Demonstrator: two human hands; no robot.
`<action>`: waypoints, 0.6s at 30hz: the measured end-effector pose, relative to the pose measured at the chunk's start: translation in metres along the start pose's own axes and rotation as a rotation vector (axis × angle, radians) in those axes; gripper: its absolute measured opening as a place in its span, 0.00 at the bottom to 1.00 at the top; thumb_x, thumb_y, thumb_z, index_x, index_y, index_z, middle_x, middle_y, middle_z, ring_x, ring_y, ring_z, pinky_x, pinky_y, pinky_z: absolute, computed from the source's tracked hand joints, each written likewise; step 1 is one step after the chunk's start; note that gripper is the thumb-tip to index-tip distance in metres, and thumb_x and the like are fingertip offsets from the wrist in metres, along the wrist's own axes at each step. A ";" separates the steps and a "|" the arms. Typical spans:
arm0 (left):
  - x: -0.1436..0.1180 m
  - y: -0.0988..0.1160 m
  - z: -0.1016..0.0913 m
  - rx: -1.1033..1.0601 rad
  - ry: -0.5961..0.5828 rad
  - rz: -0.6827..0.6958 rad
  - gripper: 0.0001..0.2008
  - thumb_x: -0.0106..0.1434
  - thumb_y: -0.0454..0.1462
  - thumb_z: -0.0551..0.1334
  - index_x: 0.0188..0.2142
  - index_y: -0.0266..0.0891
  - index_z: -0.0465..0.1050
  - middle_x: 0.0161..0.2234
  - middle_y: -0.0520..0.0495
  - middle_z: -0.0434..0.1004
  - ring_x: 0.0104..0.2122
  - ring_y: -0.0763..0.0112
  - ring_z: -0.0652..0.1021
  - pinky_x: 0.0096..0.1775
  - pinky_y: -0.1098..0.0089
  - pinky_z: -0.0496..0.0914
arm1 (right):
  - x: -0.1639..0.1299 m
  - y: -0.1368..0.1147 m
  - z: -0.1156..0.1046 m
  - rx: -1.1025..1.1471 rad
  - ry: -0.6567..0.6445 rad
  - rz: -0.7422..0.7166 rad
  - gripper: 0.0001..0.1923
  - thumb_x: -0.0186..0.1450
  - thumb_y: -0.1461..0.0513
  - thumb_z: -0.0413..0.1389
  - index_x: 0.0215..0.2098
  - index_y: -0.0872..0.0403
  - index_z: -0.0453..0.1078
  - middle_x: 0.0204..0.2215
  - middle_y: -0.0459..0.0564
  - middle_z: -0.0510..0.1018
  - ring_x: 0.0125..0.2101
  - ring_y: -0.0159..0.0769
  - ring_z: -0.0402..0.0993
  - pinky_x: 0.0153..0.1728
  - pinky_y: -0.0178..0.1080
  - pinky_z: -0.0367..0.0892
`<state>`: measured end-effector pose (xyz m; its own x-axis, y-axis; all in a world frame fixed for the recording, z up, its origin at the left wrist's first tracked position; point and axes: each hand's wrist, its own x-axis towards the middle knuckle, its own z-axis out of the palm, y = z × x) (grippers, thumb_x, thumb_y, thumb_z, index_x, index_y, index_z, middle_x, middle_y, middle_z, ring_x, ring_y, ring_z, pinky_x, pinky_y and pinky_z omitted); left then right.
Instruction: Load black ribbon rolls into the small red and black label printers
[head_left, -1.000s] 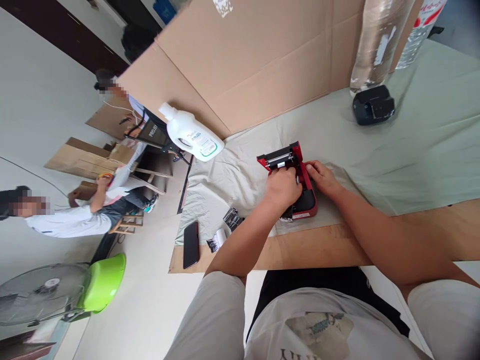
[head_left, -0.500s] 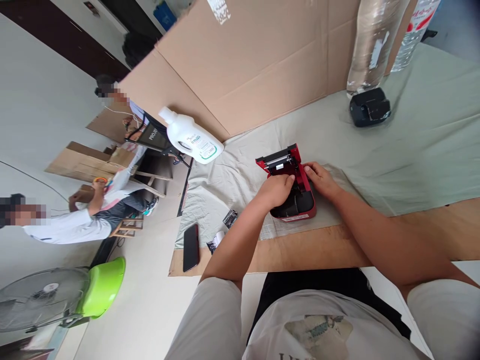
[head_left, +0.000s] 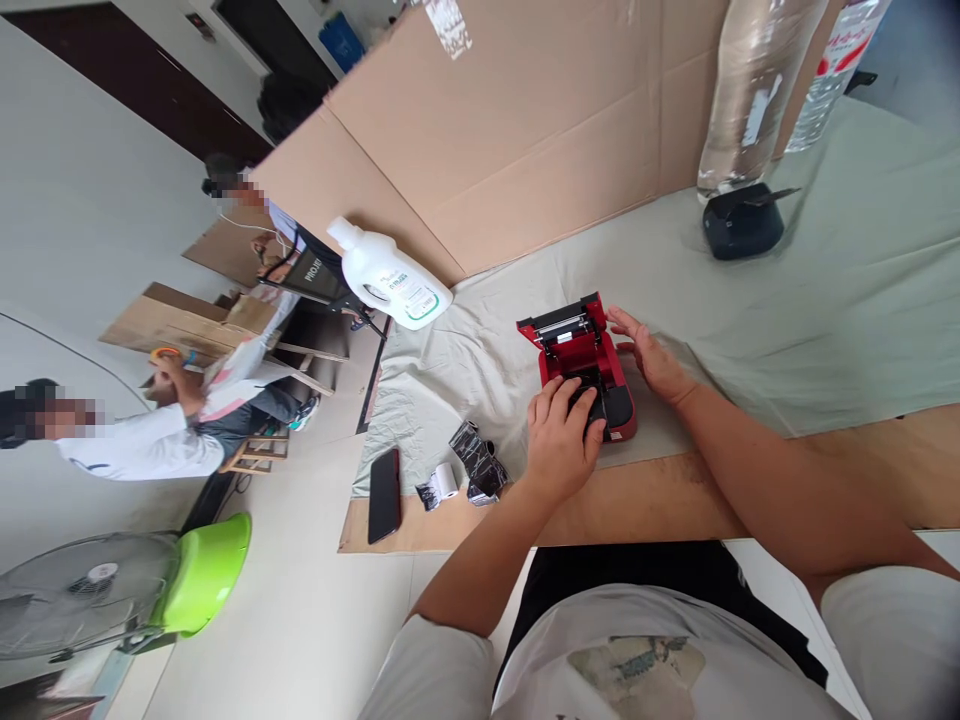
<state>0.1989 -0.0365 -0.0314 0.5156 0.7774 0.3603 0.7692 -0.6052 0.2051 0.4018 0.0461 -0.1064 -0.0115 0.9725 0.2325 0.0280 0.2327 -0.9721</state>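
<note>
A small red-and-black label printer [head_left: 582, 370] stands on the cloth with its lid tilted up and the red inside showing. My left hand [head_left: 564, 430] lies over its front left part, fingers stretched across the black section. That hand hides part of the printer's front. Beside the printer's right wall is my right hand [head_left: 649, 358], fingers apart, with nothing in it. Whether its fingertips touch the lid corner, I cannot tell. Left of my left forearm lie a white paper roll [head_left: 445, 480] and a piece of shiny black wrapping [head_left: 478, 465].
A phone [head_left: 384, 495] lies at the table's left edge. Toward the back are a white detergent bottle [head_left: 394, 278], a cardboard wall [head_left: 525, 130], a dark device [head_left: 742, 225] and a wrapped clear bottle [head_left: 754, 100]. Two people sit off to the left.
My left hand has come back from inside the printer to its front left part. My right hand's fingers have spread beside the wall. The wrapping and roll show more fully.
</note>
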 end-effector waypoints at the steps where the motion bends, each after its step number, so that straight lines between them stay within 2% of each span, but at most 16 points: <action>1: -0.003 0.001 0.002 0.016 0.048 0.010 0.20 0.71 0.43 0.52 0.56 0.38 0.72 0.59 0.37 0.71 0.62 0.50 0.65 0.60 0.48 0.61 | 0.000 -0.001 -0.001 0.002 -0.006 0.001 0.37 0.70 0.37 0.30 0.69 0.39 0.56 0.68 0.42 0.63 0.63 0.43 0.64 0.60 0.50 0.66; 5: -0.007 0.005 0.007 0.053 0.188 0.000 0.19 0.68 0.44 0.56 0.55 0.41 0.73 0.62 0.35 0.65 0.65 0.47 0.60 0.62 0.45 0.58 | -0.001 -0.006 -0.002 -0.006 -0.006 -0.022 0.36 0.70 0.37 0.31 0.66 0.37 0.61 0.67 0.41 0.62 0.60 0.43 0.67 0.59 0.50 0.66; 9: -0.009 0.005 0.010 0.048 0.293 -0.015 0.26 0.66 0.46 0.58 0.61 0.36 0.65 0.65 0.29 0.56 0.68 0.41 0.52 0.63 0.40 0.54 | 0.000 -0.009 -0.001 -0.002 0.035 -0.040 0.37 0.69 0.36 0.30 0.64 0.38 0.64 0.65 0.43 0.66 0.56 0.42 0.69 0.57 0.50 0.68; 14: -0.009 0.003 0.010 0.024 0.309 0.005 0.30 0.66 0.46 0.59 0.63 0.35 0.59 0.67 0.27 0.52 0.70 0.40 0.48 0.63 0.38 0.52 | 0.004 -0.006 -0.001 0.025 0.065 -0.038 0.38 0.69 0.36 0.29 0.61 0.41 0.67 0.62 0.47 0.69 0.53 0.41 0.70 0.56 0.49 0.69; 18: -0.009 0.003 0.011 0.011 0.317 0.002 0.32 0.66 0.47 0.59 0.65 0.37 0.56 0.67 0.27 0.52 0.70 0.40 0.48 0.63 0.38 0.52 | 0.004 -0.007 -0.001 0.038 0.080 -0.063 0.39 0.70 0.38 0.25 0.49 0.45 0.72 0.55 0.49 0.73 0.56 0.40 0.69 0.56 0.48 0.68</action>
<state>0.2008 -0.0428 -0.0442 0.3754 0.6831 0.6264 0.7733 -0.6034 0.1946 0.4029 0.0484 -0.0990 0.0680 0.9537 0.2929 -0.0078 0.2941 -0.9557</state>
